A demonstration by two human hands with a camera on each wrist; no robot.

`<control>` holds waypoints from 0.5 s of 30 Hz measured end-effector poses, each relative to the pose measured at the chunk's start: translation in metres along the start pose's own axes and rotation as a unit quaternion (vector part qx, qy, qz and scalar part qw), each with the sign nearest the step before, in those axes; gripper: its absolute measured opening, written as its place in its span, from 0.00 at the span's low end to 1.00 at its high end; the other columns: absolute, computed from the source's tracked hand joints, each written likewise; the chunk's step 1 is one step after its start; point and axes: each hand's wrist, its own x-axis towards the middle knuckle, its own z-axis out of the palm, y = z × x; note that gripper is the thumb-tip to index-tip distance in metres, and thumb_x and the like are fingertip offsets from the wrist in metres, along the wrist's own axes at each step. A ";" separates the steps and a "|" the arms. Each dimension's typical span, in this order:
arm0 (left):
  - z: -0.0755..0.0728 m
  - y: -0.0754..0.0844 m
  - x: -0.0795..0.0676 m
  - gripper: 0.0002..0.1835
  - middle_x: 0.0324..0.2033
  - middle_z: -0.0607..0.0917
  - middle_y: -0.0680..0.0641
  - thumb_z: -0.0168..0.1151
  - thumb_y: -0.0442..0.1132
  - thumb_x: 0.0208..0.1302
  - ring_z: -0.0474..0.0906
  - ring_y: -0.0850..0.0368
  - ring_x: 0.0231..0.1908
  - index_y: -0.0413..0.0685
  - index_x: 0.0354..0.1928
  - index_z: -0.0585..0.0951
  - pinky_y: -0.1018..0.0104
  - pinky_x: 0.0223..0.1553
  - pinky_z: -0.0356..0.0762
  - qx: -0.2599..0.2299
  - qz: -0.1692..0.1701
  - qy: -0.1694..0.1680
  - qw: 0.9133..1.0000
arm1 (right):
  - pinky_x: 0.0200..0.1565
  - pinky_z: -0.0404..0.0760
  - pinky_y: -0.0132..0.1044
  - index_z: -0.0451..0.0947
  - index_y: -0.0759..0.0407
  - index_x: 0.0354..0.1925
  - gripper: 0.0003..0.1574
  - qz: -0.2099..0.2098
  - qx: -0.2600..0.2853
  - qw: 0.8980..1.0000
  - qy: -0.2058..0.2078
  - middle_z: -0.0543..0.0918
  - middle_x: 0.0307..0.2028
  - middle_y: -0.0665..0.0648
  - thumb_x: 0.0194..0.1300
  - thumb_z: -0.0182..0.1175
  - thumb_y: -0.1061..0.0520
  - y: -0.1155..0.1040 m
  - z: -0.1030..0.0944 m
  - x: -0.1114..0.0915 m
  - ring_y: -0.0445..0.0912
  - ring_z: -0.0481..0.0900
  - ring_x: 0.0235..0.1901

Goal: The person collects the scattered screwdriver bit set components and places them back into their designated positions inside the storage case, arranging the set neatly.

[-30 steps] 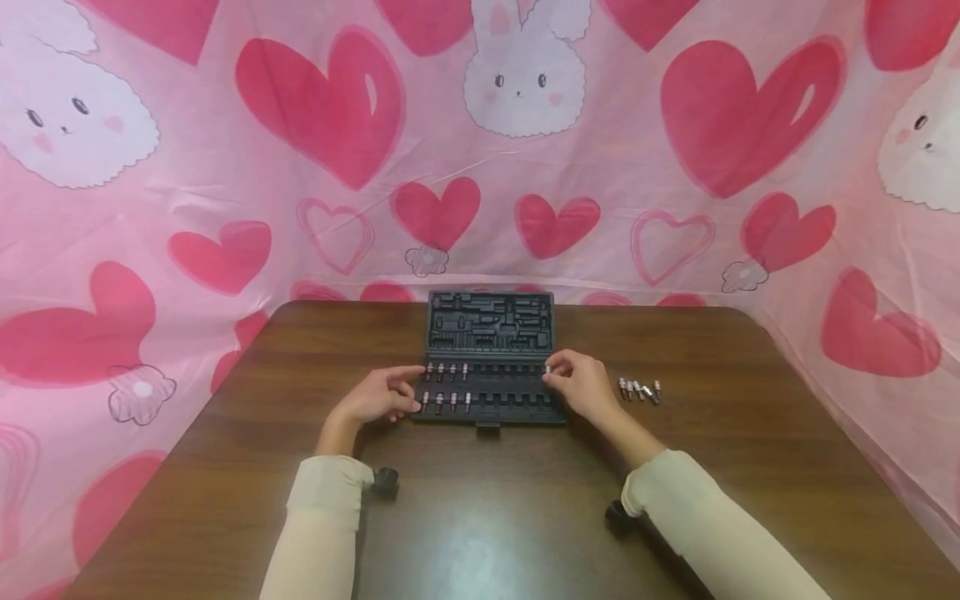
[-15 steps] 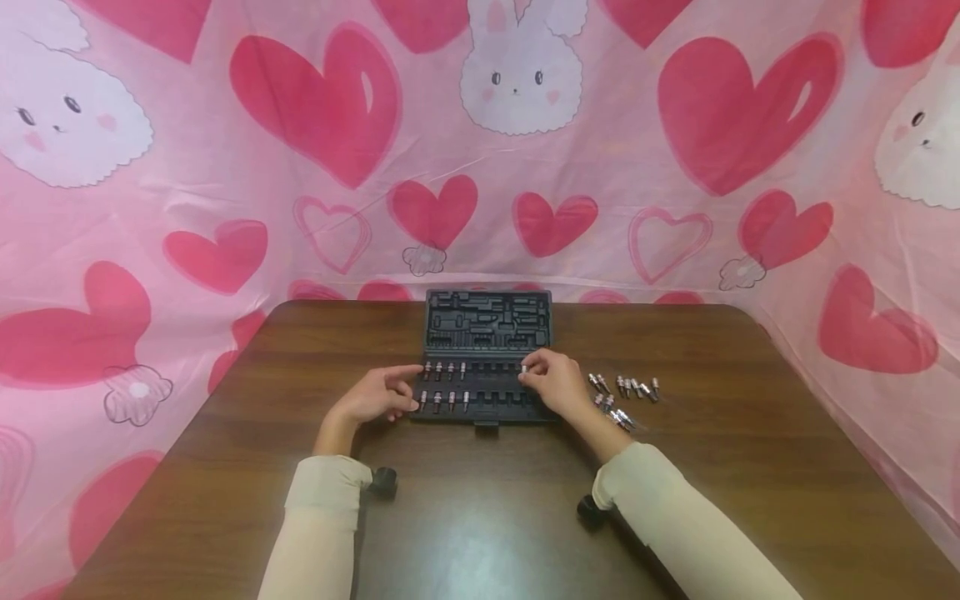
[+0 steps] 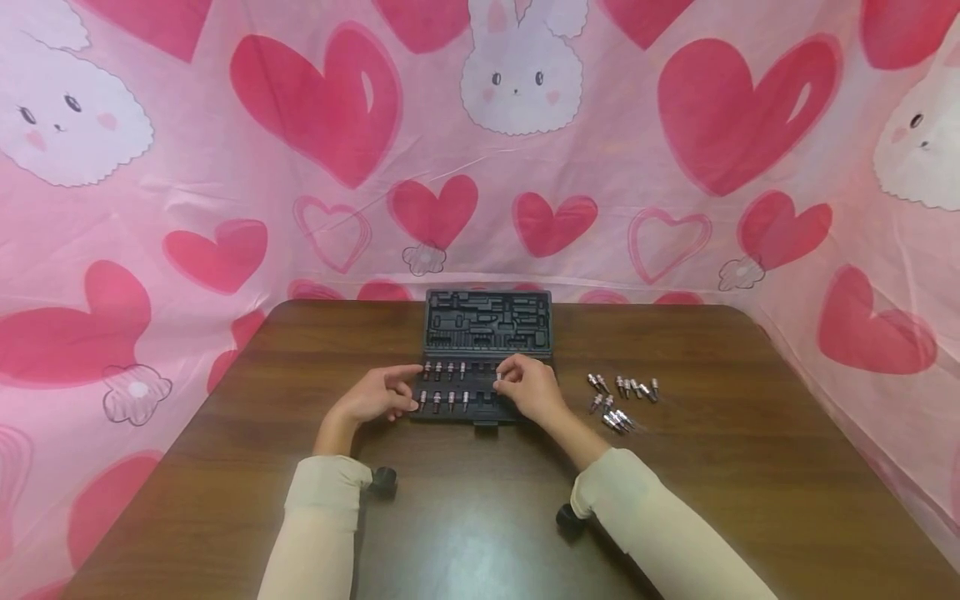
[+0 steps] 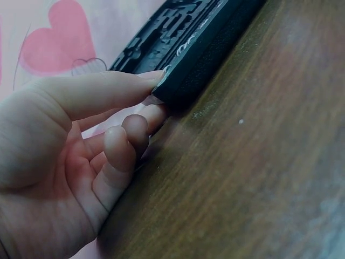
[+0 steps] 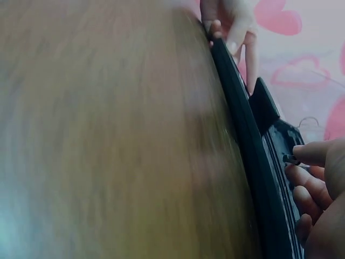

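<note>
An opened black socket case (image 3: 490,400) lies on the table, its lid (image 3: 487,321) leaning back. Two rows of short silver bit sockets (image 3: 452,402) stand in its left half. My left hand (image 3: 375,395) touches the case's left side, thumb on the front corner (image 4: 164,89) and index finger stretched toward the back; its other fingers are loosely bent. Over the case, right of the filled slots, my right hand (image 3: 531,389) pinches one small bit socket (image 5: 291,159) between thumb and fingertips. That hand covers part of the case's right half.
Several loose bit sockets (image 3: 619,420) lie in small groups on the brown wooden table (image 3: 450,517), right of the case. A pink cloth (image 3: 555,167) with hearts and rabbits hangs behind the table and at both sides.
My right hand has moved left across the case with the pinched bit socket, from its right end toward the middle, uncovering more loose sockets on the table. The left hand stays put.
</note>
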 end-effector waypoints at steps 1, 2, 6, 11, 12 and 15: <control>0.000 0.000 0.000 0.34 0.28 0.82 0.44 0.68 0.30 0.56 0.75 0.53 0.23 0.42 0.67 0.71 0.60 0.25 0.76 0.000 0.000 0.000 1.000 | 0.34 0.75 0.40 0.81 0.55 0.33 0.09 0.002 0.001 1.000 -0.002 0.83 0.23 0.46 0.54 0.72 0.59 -0.001 0.002 0.000 0.40 0.78 0.25; 0.000 0.000 0.000 0.34 0.28 0.82 0.44 0.68 0.30 0.56 0.75 0.53 0.23 0.42 0.67 0.71 0.60 0.25 0.76 0.000 0.001 0.000 1.000 | 0.33 0.75 0.40 0.81 0.55 0.33 0.09 0.002 0.002 1.000 -0.004 0.83 0.23 0.46 0.54 0.72 0.59 -0.002 0.003 0.000 0.40 0.78 0.25; -0.001 0.000 0.000 0.34 0.28 0.82 0.44 0.67 0.30 0.56 0.75 0.53 0.23 0.42 0.67 0.71 0.60 0.25 0.76 -0.001 0.001 -0.001 1.000 | 0.32 0.74 0.39 0.79 0.55 0.32 0.10 -0.002 0.006 1.000 -0.005 0.82 0.23 0.46 0.53 0.73 0.59 -0.007 0.008 -0.001 0.40 0.77 0.24; -0.001 0.000 0.000 0.33 0.28 0.82 0.44 0.67 0.30 0.57 0.75 0.53 0.23 0.42 0.67 0.71 0.60 0.24 0.76 -0.002 0.003 -0.003 1.000 | 0.31 0.74 0.40 0.78 0.54 0.32 0.11 -0.005 0.006 1.000 -0.011 0.81 0.22 0.46 0.53 0.72 0.60 -0.010 0.013 -0.002 0.40 0.77 0.24; -0.001 0.000 0.000 0.34 0.28 0.82 0.44 0.67 0.30 0.57 0.75 0.53 0.23 0.42 0.67 0.71 0.60 0.24 0.76 -0.001 0.004 -0.003 1.000 | 0.31 0.74 0.40 0.78 0.55 0.32 0.11 -0.005 0.004 1.000 -0.014 0.81 0.22 0.46 0.53 0.72 0.60 -0.011 0.014 -0.002 0.40 0.77 0.24; -0.001 -0.001 0.000 0.34 0.29 0.82 0.43 0.67 0.30 0.57 0.75 0.52 0.23 0.42 0.67 0.71 0.60 0.24 0.76 0.000 0.004 -0.003 1.000 | 0.32 0.73 0.40 0.78 0.54 0.32 0.10 0.005 -0.006 1.000 -0.024 0.80 0.22 0.46 0.53 0.72 0.60 -0.012 0.018 -0.001 0.41 0.76 0.24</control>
